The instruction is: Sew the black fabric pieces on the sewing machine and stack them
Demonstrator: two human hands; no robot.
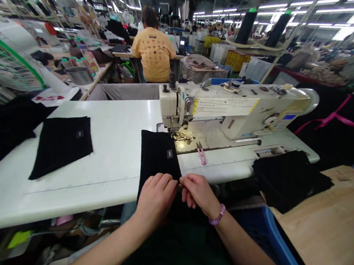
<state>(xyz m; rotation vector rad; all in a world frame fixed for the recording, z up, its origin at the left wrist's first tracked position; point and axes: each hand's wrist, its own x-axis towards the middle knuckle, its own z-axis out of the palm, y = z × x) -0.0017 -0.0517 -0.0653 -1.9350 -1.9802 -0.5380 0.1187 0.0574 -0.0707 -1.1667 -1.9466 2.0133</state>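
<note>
A black fabric piece (155,153) with a small dark label (169,154) lies on the white table, its far edge beside the needle area of the sewing machine (173,116). My left hand (158,194) is closed on the near part of this fabric. Close by at its right edge, my right hand (197,191) pinches the fabric edge between thumb and finger; a purple bracelet (218,215) circles that wrist. Pink-handled thread snips (201,154) rest on the table right of the fabric. A second labelled black piece (64,144) lies to the left.
Stacked black fabric (290,178) sits at the right on a tan board (332,218), above a blue crate (270,229). A green-rimmed fan (14,58) stands at left. A person in a yellow shirt (154,51) sits ahead. Two thread cones (246,27) stand behind the machine.
</note>
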